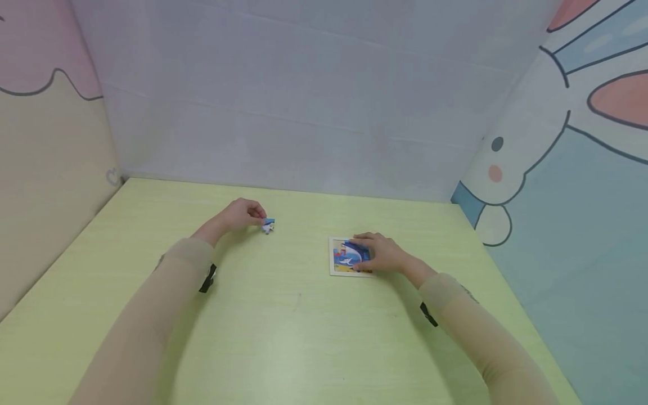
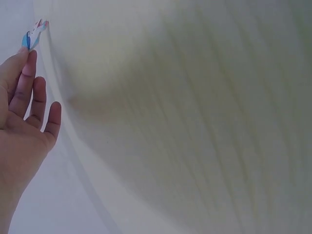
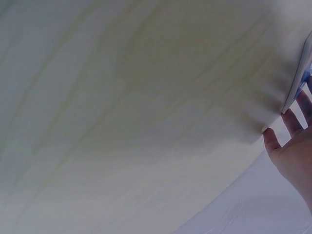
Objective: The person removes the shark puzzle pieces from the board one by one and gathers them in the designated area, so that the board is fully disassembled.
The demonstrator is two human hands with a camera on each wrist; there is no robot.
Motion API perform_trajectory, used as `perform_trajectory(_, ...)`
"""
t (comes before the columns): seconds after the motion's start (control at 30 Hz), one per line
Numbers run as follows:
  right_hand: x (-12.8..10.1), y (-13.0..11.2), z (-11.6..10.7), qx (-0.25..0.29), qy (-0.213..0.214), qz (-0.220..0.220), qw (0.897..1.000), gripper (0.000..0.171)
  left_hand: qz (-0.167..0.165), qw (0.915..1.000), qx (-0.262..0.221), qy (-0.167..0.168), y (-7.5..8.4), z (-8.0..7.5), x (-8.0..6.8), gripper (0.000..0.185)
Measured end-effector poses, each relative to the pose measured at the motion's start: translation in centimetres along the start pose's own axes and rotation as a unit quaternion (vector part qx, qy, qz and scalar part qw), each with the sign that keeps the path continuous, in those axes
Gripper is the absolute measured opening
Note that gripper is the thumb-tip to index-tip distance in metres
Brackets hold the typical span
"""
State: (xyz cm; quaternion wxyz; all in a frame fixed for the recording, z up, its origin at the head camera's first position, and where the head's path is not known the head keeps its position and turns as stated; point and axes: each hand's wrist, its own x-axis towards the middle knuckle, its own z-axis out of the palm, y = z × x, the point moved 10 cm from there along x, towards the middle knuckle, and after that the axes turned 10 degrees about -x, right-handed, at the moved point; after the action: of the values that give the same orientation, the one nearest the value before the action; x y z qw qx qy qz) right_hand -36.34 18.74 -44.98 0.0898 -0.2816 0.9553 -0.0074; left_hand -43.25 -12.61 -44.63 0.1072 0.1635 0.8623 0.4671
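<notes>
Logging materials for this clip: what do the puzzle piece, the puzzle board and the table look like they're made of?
The puzzle piece looks like thin printed card or wood, seen edge-on as a flat sliver in the left wrist view; which one is unclear. The puzzle board looks like a flat printed tray with a pale rim, likely the same stock. The table seems laminate: yellow-green, faint grain lines, soft sheen.

Desk: pale yellow-green desk [image 1: 283,332] with faint wood grain, lit evenly from above.
Back wall: plain pale lilac panel [image 1: 304,95].
Left wall: beige below a wavy dark line, pink above [image 1: 45,140].
Right wall: cartoon rabbit [image 1: 511,163] on light blue.
</notes>
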Motion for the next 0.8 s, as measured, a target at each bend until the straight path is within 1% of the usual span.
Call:
perform_trajectory(0.13, -0.09, -0.05, -0.05, -0.003, 0.001, -0.003, 1.000, 0.074, 0.009, 0.9999, 0.009, 0.001, 0.02, 0.03, 0.20, 0.016)
perform_trajectory(0.37, -0.10, -0.08, 0.04, 0.003, -0.003, 0.000, 1.000, 0.075, 0.006, 0.9993, 0.037, -0.002, -0.31, -0.03, -0.10, 0.015)
perform_trajectory(0.63, -0.08, 0.07, 0.25, 0.002, 0.007, -0.006, 1.000, 0.075, 0.023, 0.9967, 0.076, -0.011, -0.25, 0.31, -0.32, 0.012)
perform_trajectory(0.8, -0.05, 0.19, 0.19, 0.018, 0.017, -0.001, 1.000, 0.078, 0.030, 0.9946, 0.099, -0.014, 0.03, 0.50, -0.23, 0.014)
